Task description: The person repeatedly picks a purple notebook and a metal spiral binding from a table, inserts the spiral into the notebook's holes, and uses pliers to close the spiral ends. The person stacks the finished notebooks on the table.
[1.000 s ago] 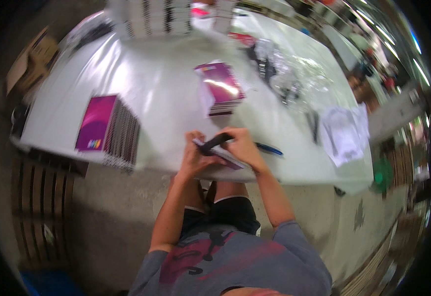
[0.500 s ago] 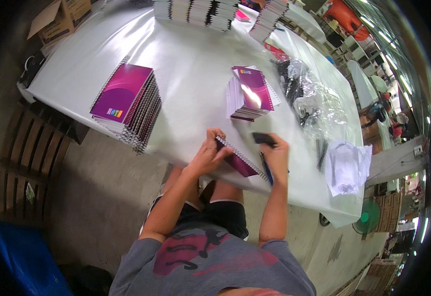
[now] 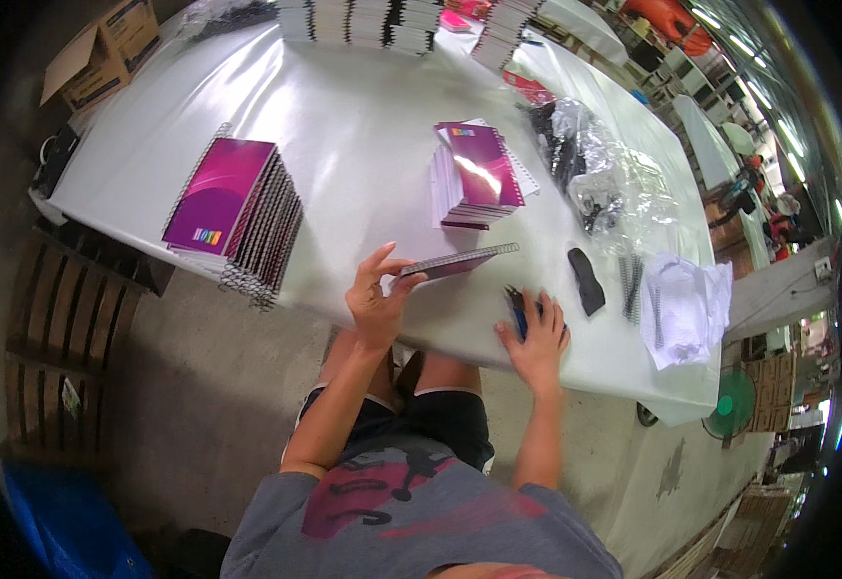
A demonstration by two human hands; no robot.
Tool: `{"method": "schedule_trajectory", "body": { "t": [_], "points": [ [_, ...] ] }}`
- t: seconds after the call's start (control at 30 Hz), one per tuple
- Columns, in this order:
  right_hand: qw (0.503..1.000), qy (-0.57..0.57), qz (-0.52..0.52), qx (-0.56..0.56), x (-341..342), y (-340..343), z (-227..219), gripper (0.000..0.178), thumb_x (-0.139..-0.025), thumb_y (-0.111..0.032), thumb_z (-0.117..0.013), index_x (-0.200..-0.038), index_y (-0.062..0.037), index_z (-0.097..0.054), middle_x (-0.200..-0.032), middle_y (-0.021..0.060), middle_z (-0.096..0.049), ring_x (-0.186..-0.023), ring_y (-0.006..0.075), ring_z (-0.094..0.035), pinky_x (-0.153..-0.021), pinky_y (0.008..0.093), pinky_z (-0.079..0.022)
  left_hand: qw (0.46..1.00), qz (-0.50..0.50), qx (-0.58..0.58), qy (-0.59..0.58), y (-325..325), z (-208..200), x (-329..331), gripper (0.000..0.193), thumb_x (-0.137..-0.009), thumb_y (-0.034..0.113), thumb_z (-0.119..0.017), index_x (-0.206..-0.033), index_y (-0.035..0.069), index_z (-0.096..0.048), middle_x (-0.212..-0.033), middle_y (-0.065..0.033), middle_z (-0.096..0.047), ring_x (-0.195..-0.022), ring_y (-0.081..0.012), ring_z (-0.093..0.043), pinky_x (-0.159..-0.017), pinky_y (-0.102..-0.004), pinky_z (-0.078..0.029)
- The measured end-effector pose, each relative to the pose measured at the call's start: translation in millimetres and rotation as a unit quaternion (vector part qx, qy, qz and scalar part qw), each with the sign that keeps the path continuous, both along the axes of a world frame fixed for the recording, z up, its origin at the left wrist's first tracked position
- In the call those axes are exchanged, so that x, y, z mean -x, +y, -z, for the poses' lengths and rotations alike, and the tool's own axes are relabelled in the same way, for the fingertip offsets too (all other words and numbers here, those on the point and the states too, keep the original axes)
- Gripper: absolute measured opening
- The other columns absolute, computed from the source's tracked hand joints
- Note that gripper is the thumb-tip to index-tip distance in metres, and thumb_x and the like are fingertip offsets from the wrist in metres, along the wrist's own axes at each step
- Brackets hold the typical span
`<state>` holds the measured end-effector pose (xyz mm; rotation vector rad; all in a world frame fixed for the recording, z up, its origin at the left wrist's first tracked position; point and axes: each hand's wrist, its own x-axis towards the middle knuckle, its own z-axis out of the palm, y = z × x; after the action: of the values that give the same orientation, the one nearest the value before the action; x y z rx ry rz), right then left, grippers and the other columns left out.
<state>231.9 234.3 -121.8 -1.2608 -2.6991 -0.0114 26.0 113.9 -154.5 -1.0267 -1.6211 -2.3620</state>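
Observation:
My left hand (image 3: 380, 301) pinches one end of a purple spiral-bound notebook (image 3: 460, 262), tilted on edge above the front of the table, with its wire coil along the upper side. On the table to its right, my right hand (image 3: 539, 340) rests with fingers spread over a pair of pliers (image 3: 517, 307) with blue handles; their dark tip points away from me. The palm and fingers partly hide the pliers. A flat black curved piece (image 3: 587, 282) lies just beyond my right fingers, touched by neither hand.
A tall stack of purple spiral notebooks (image 3: 233, 207) stands at left, and a smaller stack of purple-covered books (image 3: 479, 174) beyond my hands. Clear plastic wrap (image 3: 624, 193), loose wire coils (image 3: 630, 287) and crumpled white paper (image 3: 686, 309) lie at right. More book stacks (image 3: 358, 21) line the back.
My right hand has put the black piece down on the table and moved onto the pliers. My left hand has swung the notebook's free end up and away from the table's front edge.

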Motion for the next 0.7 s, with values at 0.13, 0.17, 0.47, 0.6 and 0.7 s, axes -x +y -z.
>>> {"method": "schedule_trajectory", "body": {
  "t": [0.13,0.17,0.47,0.6,0.7],
  "points": [
    [0.994,0.107,-0.004,-0.004,-4,-1,16,0.045,-0.088,-0.032,-0.056,-0.132,-0.0269,-0.048,-0.120,0.0100,-0.048,-0.113,0.0299,-0.043,-0.097,0.0535,-0.027,0.999,-0.022,0.005,0.046,3,0,-3,0.063,-0.073,-0.006,-0.072,-0.127,-0.002,-0.040,-0.091,-0.0087,-0.065,-0.078,-0.0117,-0.059,-0.071,-0.0244,-0.047],
    [0.993,0.117,-0.004,0.012,-2,-6,11,0.043,-0.088,-0.031,-0.057,-0.130,-0.0261,-0.051,-0.115,0.0096,-0.050,-0.109,0.0292,-0.045,-0.096,0.0521,-0.028,0.998,-0.032,0.009,0.052,3,1,-3,0.065,-0.072,-0.005,-0.073,-0.128,-0.002,-0.039,-0.092,-0.0088,-0.065,-0.077,-0.0120,-0.058,-0.070,-0.0242,-0.047],
    [0.950,0.256,-0.178,0.024,46,-81,-71,0.036,-0.081,-0.022,-0.066,-0.117,-0.0249,-0.063,-0.108,0.0074,-0.054,-0.101,0.0253,-0.049,-0.092,0.0398,-0.031,0.990,-0.097,0.061,0.083,-1,-10,-6,0.077,-0.072,-0.002,-0.074,-0.135,-0.002,-0.030,-0.091,-0.0065,-0.070,-0.072,-0.0139,-0.061,-0.062,-0.0235,-0.049],
    [0.950,0.249,-0.190,0.010,59,-81,-72,0.036,-0.082,-0.022,-0.066,-0.118,-0.0256,-0.062,-0.109,0.0070,-0.054,-0.103,0.0247,-0.048,-0.092,0.0404,-0.030,0.989,-0.090,0.045,0.105,-1,-14,-7,0.076,-0.072,-0.004,-0.072,-0.135,-0.002,-0.030,-0.093,-0.0074,-0.070,-0.073,-0.0149,-0.062,-0.064,-0.0247,-0.050],
    [0.953,0.231,-0.196,0.018,61,-82,-69,0.036,-0.082,-0.022,-0.065,-0.118,-0.0256,-0.061,-0.109,0.0068,-0.054,-0.103,0.0242,-0.048,-0.092,0.0404,-0.030,0.990,-0.077,0.042,0.108,-7,-12,-10,0.074,-0.072,-0.007,-0.070,-0.134,-0.001,-0.031,-0.094,-0.0083,-0.069,-0.073,-0.0159,-0.063,-0.067,-0.0255,-0.051]
  ]
}}
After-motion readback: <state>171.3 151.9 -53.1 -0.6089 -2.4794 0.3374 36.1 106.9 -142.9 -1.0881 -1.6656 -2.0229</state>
